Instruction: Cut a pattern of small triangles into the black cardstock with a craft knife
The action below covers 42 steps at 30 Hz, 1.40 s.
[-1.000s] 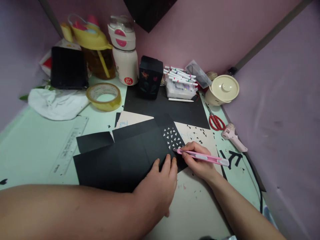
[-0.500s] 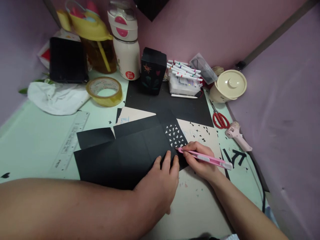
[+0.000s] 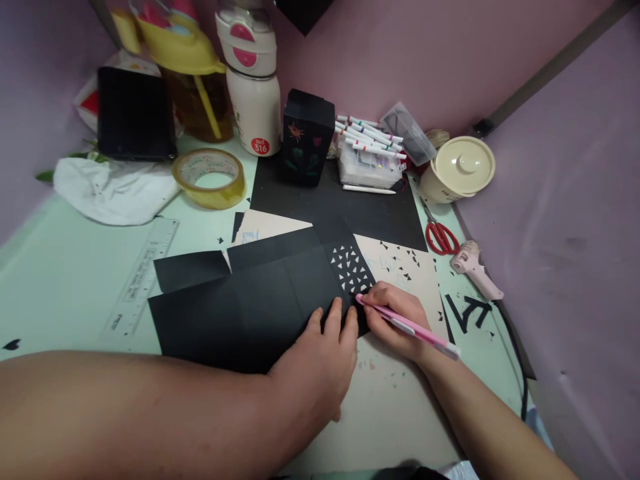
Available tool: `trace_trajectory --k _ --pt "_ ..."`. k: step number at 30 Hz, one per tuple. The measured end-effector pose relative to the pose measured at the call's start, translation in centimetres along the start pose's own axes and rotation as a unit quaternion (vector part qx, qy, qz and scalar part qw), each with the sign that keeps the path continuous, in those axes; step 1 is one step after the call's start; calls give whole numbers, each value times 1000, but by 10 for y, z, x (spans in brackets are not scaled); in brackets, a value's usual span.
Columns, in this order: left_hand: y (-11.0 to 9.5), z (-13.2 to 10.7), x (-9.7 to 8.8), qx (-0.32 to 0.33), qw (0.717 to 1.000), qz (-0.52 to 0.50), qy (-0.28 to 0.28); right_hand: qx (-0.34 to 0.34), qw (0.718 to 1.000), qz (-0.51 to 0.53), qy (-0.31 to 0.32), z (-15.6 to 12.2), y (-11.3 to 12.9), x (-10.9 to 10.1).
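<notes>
A folded sheet of black card [image 3: 260,300] lies across a pale board [image 3: 400,257], its right-hand panel pierced by many small triangular holes. My left hand [image 3: 320,360] rests flat on the card's lower right part, fingers spread. In my right hand [image 3: 397,317] is a pink utility knife [image 3: 413,327], gripped like a pen. Its tip meets the black card just below the triangular holes, close to my left fingertips. The blade itself is too small to make out. Tiny black triangle scraps [image 3: 400,260] are scattered on the board to the right.
Behind the card stand a white bottle [image 3: 255,113], a black decorated box [image 3: 307,140], markers [image 3: 370,140] and a cream lidded pot [image 3: 463,167]. At left lie a tape roll [image 3: 210,177] and a clear ruler [image 3: 145,273]. Red-handled scissors [image 3: 441,238] and a glue gun [image 3: 475,270] lie right.
The knife has rolled in my right hand, and its rear end has dipped slightly. My left hand stays in place on the card. The whole view has shifted a little.
</notes>
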<state>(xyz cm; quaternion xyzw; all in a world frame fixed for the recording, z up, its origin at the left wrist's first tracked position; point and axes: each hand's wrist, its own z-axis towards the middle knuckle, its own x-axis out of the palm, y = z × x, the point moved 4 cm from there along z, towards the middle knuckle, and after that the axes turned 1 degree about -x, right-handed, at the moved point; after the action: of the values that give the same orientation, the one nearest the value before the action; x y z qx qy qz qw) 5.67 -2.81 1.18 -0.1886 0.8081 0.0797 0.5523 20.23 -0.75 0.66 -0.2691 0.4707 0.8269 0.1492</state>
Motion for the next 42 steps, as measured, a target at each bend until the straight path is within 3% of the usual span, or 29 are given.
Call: trace_trajectory --k 17,24,34,42 --pt "0 -2 0 2 997 65 -36 -83 992 -97 15 1 10 3" --pt "2 -2 1 -9 997 53 -60 -86 990 -114 13 1 12 2" --pt "2 -3 0 -7 998 36 -44 -50 990 -130 10 -1 12 1" --pt "2 -2 1 -12 998 39 -48 -80 989 -125 7 -2 13 0"
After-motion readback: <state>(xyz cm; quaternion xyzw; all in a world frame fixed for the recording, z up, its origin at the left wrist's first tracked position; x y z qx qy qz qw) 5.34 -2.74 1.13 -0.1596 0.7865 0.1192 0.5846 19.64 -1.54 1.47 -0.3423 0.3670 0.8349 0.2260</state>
